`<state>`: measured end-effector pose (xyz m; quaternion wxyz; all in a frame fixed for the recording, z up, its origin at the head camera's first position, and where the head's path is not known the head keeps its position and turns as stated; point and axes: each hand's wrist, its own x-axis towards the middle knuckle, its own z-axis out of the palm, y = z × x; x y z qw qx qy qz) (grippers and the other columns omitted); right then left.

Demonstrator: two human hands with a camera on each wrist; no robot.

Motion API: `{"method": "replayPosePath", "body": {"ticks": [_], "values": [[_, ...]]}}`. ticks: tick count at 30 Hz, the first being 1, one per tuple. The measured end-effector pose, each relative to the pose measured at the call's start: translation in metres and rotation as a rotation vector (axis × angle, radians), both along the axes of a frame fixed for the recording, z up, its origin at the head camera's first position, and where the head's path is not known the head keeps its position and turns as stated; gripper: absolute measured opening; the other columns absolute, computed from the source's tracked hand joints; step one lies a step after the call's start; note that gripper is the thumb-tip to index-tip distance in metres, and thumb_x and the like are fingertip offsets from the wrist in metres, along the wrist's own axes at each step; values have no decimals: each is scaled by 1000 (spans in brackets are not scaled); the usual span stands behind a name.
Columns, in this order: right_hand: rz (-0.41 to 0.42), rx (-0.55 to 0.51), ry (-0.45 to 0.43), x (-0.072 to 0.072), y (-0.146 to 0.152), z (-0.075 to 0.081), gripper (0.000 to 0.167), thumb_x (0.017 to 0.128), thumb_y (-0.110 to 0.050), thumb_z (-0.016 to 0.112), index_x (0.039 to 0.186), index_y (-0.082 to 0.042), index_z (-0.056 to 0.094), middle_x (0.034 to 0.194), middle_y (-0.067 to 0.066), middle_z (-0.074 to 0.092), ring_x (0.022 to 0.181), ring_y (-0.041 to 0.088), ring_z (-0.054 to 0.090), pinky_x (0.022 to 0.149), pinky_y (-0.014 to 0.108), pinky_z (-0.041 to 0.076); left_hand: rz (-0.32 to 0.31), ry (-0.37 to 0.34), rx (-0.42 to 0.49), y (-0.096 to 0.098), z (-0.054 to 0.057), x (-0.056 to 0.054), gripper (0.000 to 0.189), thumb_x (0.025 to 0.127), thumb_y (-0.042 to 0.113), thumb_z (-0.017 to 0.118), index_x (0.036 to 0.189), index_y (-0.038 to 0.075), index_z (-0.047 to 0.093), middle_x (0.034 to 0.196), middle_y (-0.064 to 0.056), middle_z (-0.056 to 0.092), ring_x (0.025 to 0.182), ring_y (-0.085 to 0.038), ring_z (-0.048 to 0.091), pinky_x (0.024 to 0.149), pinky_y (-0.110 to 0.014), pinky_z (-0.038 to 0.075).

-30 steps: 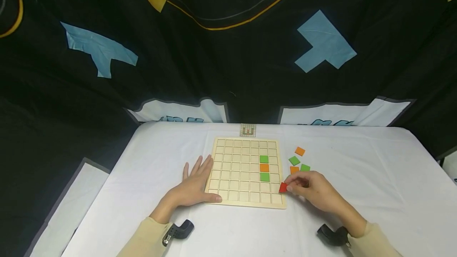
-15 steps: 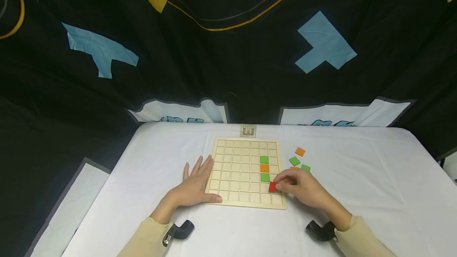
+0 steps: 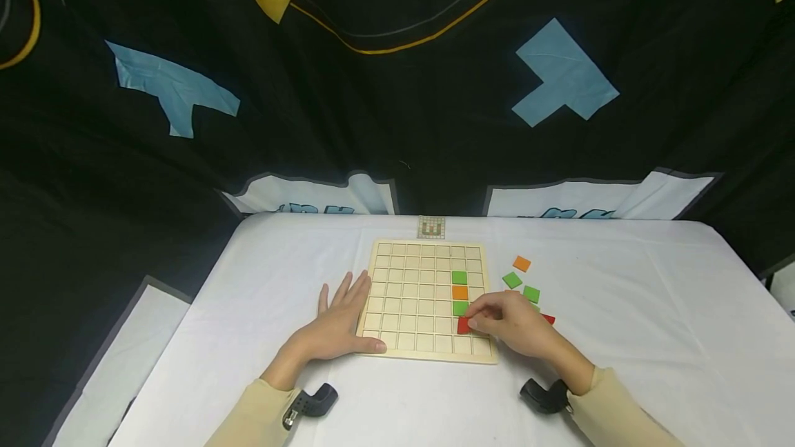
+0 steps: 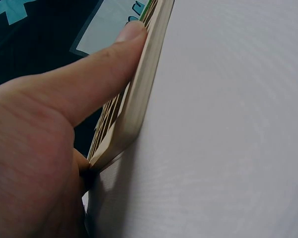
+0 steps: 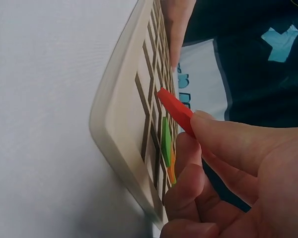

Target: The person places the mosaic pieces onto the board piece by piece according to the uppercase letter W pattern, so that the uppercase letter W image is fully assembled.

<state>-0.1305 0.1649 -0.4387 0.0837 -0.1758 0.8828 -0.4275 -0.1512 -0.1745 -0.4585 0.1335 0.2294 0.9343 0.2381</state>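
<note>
A wooden grid board (image 3: 407, 310) lies on the white table, with two green tiles and one orange tile (image 3: 459, 292) in a column toward its right side. My right hand (image 3: 515, 323) pinches a red tile (image 3: 464, 325) between thumb and fingertips, just below the lower green tile (image 3: 460, 308). In the right wrist view the red tile (image 5: 176, 110) is tilted, one edge at the grid. My left hand (image 3: 335, 326) rests with straight, spread fingers along the board's left edge, its thumb (image 4: 104, 69) on the front left corner.
Right of the board lie loose tiles: an orange one (image 3: 522, 264), green ones (image 3: 531, 294) and a red one (image 3: 548, 319), some partly hidden by my right hand. A small patterned card (image 3: 431, 227) lies behind the board. A dark cloth (image 3: 397, 88) hangs beyond the table.
My right hand has carried the red tile leftward from the board's right edge to the column below the green tile. A loose red tile has come into sight behind the hand. My left hand stays put.
</note>
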Motion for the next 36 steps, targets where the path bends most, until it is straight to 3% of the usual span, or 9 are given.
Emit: {"method": "replayPosePath", "body": {"ticks": [13,36], "values": [[-10,56,47,-2,-6,-4,6,88,-13,77,90,-18,77,72,-11,60,69,8,53,61,22,44,2,-5,2,0,0,0,125,77,66,74,159,-4,10,168,-18,2,152,-39,-11,112,-68,-15],[-95,177,31,3,-13,1,9,85,-12,80,90,-19,77,79,-11,62,74,10,53,66,25,47,3,-7,-1,0,-1,-1,125,77,66,74,159,-3,9,168,-17,1,152,-38,-12,112,-67,-16]]}}
